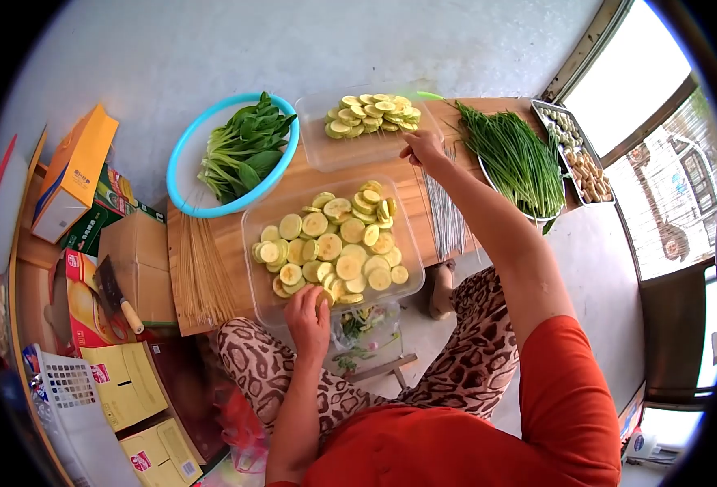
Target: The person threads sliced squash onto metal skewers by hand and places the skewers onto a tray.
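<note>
My left hand (308, 315) is at the near edge of a clear plastic tray (254, 213), its fingers closed on a zucchini slice (323, 300). Many round zucchini slices (353, 230) lie spread in that tray. Farther back, my right hand (423, 149) is at the right side of a second clear tray (311, 138), its fingers pinched together; what they hold, if anything, is too small to tell. In the second tray, zucchini slices (370, 114) are piled with thin sticks poking out. Metal skewers (446, 213) lie just below my right hand.
A blue-rimmed basin (176, 183) of leafy greens (245, 150) stands at the left, above bamboo skewers (199, 272). Green chives (514, 158) and a metal tray (611, 191) of small pieces are at the right. A knife (120, 295) rests by cardboard boxes (135, 260).
</note>
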A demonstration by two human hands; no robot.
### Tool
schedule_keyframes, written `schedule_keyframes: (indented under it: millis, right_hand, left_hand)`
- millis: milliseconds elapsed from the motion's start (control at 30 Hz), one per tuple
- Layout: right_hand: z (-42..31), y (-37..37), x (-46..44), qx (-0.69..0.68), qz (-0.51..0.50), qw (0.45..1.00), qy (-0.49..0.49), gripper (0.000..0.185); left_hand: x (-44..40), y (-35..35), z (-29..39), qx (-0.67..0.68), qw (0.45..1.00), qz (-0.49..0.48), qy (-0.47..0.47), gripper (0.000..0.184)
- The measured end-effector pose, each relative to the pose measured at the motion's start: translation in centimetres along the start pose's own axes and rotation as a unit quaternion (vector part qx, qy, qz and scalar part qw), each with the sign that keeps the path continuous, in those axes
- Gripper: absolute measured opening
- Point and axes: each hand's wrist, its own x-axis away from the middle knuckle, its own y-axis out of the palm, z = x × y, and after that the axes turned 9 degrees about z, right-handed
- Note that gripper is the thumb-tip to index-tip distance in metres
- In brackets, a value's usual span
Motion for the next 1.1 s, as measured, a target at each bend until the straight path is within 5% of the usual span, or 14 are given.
schedule_keyframes:
  millis: [267,467,533,1100]
  right_hand:
    - [3.5,-8.0,3.9,0.296,0.112,0.941,-0.121,0.027]
    - [9.8,-10.2,8.4,0.536,0.038,0.843,-0.008,0.033]
    - [11.0,-9.6,9.7,0.564,0.064,0.823,-0.018,0.044]
    - [12.4,-9.1,10.3,0.519,0.097,0.849,-0.033,0.029]
  left_hand:
    - [0.8,0.2,0.4,0.032,0.999,0.027,0.000,0.027]
    - [1.6,-0.1,1.6,0.055,0.997,0.027,0.042,0.026]
    - [1.7,-0.2,1.8,0.045,0.997,0.027,0.059,0.026]
    - [2.4,0.1,2.0,0.034,0.996,0.007,0.086,0.023]
